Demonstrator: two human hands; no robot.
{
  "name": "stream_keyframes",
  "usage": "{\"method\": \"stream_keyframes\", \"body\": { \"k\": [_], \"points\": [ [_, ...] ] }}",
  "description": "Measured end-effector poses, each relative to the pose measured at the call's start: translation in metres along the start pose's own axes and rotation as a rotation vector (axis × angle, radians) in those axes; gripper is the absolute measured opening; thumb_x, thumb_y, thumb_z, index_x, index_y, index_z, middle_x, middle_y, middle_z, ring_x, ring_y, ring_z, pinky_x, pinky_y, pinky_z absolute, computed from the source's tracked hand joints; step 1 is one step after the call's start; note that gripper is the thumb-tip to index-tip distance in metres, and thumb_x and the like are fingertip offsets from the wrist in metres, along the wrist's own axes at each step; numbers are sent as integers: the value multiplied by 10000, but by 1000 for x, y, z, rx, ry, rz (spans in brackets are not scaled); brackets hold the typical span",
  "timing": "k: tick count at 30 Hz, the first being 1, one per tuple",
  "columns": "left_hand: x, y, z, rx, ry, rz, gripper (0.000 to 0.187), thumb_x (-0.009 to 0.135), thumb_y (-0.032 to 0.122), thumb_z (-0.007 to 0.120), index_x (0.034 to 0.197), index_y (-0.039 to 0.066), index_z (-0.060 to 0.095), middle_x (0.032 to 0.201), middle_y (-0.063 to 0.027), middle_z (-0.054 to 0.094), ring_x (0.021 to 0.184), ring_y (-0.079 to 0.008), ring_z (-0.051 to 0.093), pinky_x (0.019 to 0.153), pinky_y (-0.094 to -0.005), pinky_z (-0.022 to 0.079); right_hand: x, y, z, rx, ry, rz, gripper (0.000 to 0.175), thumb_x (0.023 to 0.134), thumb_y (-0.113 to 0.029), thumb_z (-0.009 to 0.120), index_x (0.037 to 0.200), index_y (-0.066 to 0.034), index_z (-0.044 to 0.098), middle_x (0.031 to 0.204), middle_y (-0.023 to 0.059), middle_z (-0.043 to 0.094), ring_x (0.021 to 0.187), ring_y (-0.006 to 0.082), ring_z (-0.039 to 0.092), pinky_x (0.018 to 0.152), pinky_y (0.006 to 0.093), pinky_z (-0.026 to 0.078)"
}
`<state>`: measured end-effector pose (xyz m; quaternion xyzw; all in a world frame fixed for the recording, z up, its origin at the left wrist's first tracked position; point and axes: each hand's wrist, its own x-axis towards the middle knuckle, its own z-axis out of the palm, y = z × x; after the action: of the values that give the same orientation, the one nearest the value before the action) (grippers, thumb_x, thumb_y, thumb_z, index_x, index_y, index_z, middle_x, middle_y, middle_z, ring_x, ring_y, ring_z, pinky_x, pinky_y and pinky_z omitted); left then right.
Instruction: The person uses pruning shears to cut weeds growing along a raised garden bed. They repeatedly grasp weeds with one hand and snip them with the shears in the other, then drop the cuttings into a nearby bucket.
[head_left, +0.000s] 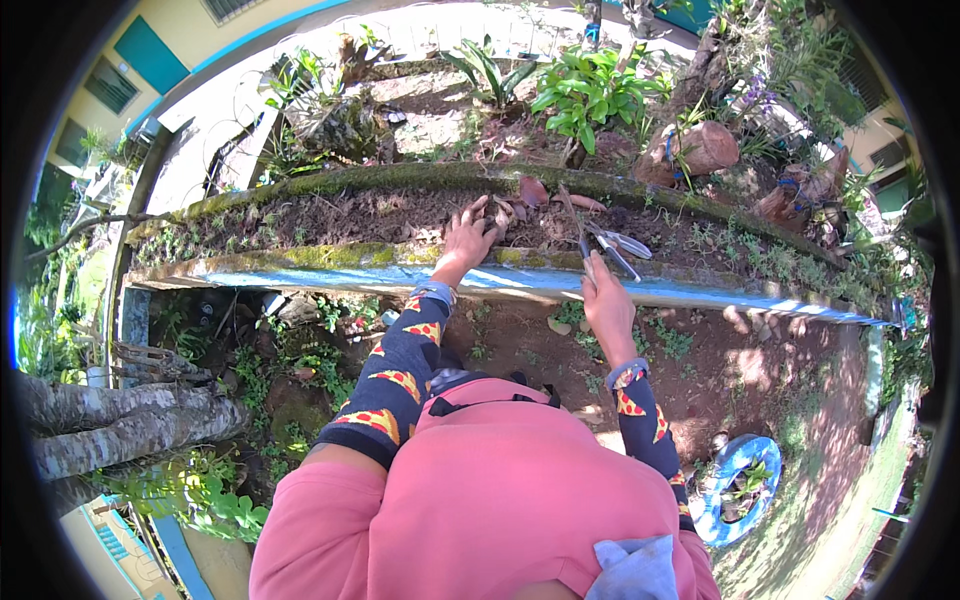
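My left hand (469, 236) reaches over the near wall into a narrow raised soil bed (360, 214), its fingers down at the soil beside dry leaves (504, 217). My right hand (606, 296) grips the handle of a hand tool (576, 225) with a long, narrow, brownish blade that points away over the soil; its exact kind I cannot tell. Just right of that blade, a metal tool with pale handles (626, 244) lies on the bed. A reddish-brown dry leaf (533, 191) rests near the far mossy edge, between both hands.
The bed's near wall (510, 280) is blue-painted concrete with moss on top. Beyond the bed stand a leafy green plant (592, 94) and a cut log (701, 148). A blue-painted tyre planter (739, 491) lies at lower right, tree trunks (142, 424) at left.
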<state>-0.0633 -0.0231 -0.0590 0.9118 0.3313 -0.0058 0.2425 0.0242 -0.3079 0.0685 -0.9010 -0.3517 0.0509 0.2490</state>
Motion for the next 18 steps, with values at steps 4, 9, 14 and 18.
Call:
{"method": "stream_keyframes", "body": {
  "k": [4,9,14,18],
  "points": [
    [8,-14,10,-109,137,141,472,981,431,490,1335,136,590,1538,-120,350,1404,-419,310,1169,-548,229,40,-6,27,-183,-95,-72,414,930,-215,565,1335,-146,515,904,181,656,814,389,671,734,515,521],
    [10,-22,11,-323,218,22,484,1009,415,463,1415,156,504,1503,-238,371,1384,-418,337,1136,-519,294,27,-25,52,-59,-235,-209,491,919,-230,577,1403,-213,490,967,166,652,859,389,659,762,496,527],
    [7,-16,2,-393,377,-12,558,1004,379,479,1445,42,431,1525,-313,277,1399,-472,303,1142,-476,305,29,-24,54,-68,-94,-167,432,906,-177,587,1336,-191,546,914,112,603,842,359,645,728,483,522],
    [6,-3,-5,-514,455,-23,393,1014,318,482,1227,22,629,1491,-322,330,1408,-460,273,1140,-488,276,54,-6,51,-115,-244,-257,480,888,-268,647,1346,-148,562,993,100,600,1045,306,553,843,407,472]
  ]
}}
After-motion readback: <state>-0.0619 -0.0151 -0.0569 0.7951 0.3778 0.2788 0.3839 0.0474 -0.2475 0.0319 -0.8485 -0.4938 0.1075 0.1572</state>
